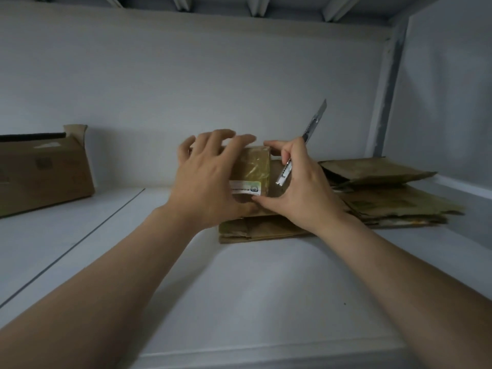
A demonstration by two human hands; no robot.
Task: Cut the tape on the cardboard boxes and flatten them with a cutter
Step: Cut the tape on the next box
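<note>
Sitting between fingers [241, 139]: box [255, 166], cutter [308, 131]

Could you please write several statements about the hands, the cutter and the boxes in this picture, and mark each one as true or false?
1. The right hand holds the cutter. True.
2. The left hand lies on the small box. True.
3. The cutter's blade is inside the tape of the small box. False: the blade points up and away from the box, in the air.
4. The pile of flattened cardboard lies left of the hands. False: it lies to their right.
5. A larger box stands at the far left. True.
</note>
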